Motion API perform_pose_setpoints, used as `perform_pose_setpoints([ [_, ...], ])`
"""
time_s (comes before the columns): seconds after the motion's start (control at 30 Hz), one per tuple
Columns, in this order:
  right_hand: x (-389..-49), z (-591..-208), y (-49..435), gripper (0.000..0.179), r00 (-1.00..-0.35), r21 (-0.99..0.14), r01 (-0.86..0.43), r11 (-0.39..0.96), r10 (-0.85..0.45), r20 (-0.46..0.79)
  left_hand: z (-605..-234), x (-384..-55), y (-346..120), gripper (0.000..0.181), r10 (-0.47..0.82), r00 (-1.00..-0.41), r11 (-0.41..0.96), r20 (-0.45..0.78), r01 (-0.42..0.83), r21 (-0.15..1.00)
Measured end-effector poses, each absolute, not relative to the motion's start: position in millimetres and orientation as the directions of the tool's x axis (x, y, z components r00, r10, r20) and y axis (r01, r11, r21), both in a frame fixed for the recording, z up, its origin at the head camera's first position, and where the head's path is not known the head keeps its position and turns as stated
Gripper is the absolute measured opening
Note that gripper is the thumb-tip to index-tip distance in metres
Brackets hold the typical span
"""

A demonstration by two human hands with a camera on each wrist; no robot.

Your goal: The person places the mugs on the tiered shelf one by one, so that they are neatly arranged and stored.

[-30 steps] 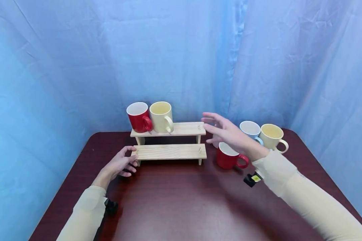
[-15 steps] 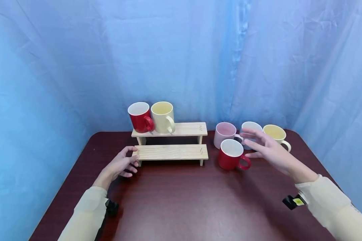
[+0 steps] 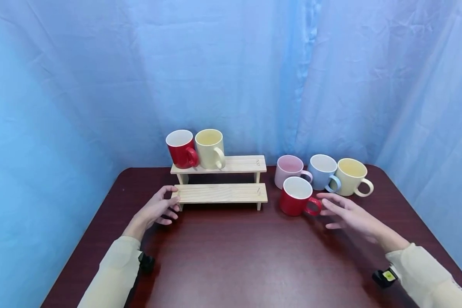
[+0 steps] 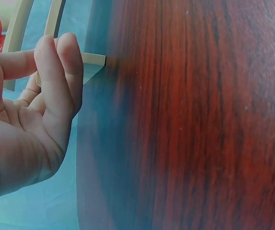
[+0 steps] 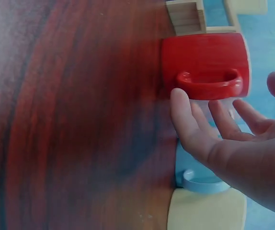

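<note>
A two-step wooden rack (image 3: pixel 221 193) stands at the back middle of the dark table (image 3: pixel 238 256). On its upper step sit a red mug (image 3: pixel 182 149) and a cream mug (image 3: pixel 210 148). My left hand (image 3: pixel 159 209) rests at the left end of the lower step, thumb on the wood, fingers loosely curled (image 4: pixel 56 72). My right hand (image 3: pixel 344 211) hovers open just right of a second red mug (image 3: pixel 297 196), fingertips close to its handle (image 5: pixel 208 84) without gripping it. Behind stand a pink mug (image 3: pixel 288 170), a blue mug (image 3: pixel 323 172) and a cream mug (image 3: pixel 351 176).
Blue cloth hangs behind and at both sides of the table. The table's back corners are rounded. The rack's lower step (image 3: pixel 223 192) carries nothing, and the right half of the upper step (image 3: pixel 244 164) is bare.
My right hand has swung from above the rack's right end, over the mugs, down to the table beside the red mug's handle. The left hand has hardly moved.
</note>
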State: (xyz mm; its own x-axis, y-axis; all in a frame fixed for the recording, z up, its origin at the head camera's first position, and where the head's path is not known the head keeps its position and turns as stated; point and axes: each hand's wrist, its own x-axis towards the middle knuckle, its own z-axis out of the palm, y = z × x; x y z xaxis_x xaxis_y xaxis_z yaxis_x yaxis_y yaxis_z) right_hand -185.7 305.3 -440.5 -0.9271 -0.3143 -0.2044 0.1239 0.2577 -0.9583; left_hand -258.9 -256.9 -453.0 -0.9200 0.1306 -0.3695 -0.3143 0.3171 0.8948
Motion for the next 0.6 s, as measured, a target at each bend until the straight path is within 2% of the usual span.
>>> perform_pose_setpoints([
  [0.2, -190, -450, 301, 0.059, -0.913, -0.946, 0.168, 0.277, -0.318, -0.255, -452, -259, -255, 0.043, 0.126, -0.919, 0.317, -0.373, -0.319, 0.893],
  [0.6, -197, -458, 287, 0.051, -0.941, -0.948, 0.179, 0.262, -0.235, -0.243, -452, -259, -256, 0.042, 0.133, -0.917, 0.319, -0.376, -0.320, 0.892],
])
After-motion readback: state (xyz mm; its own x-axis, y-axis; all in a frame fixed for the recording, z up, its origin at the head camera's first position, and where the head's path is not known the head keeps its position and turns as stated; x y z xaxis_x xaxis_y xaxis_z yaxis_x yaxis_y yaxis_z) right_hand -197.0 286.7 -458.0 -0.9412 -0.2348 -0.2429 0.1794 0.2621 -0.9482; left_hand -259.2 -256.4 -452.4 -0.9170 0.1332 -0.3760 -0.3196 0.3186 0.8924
